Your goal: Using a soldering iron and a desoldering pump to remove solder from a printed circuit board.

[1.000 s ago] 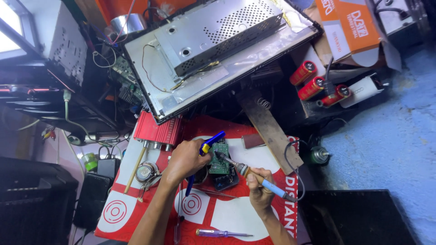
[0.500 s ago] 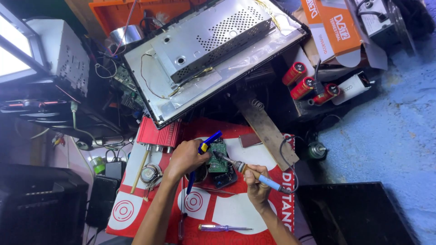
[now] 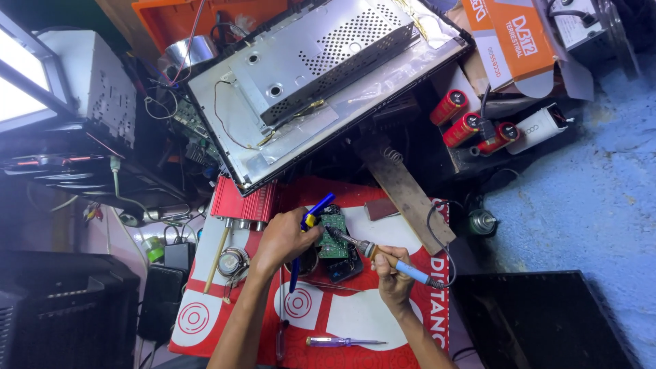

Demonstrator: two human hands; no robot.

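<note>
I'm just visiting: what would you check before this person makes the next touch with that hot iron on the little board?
1. Soldering iron gripped in right hand: ok.
2. Iron tip on the green circuit board: ok, it appears to touch.
3. Left hand steadying the board: ok.
4. Blue tool in left hand, clear of the tip: ok.
5. Iron's cord free of snags: cannot tell.
6. Joint melted: cannot tell, too small.

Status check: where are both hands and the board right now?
Left hand gripping blue-yellow tool at green circuit board. Right hand holding soldering iron, tip on board. Nothing blocking.
</note>
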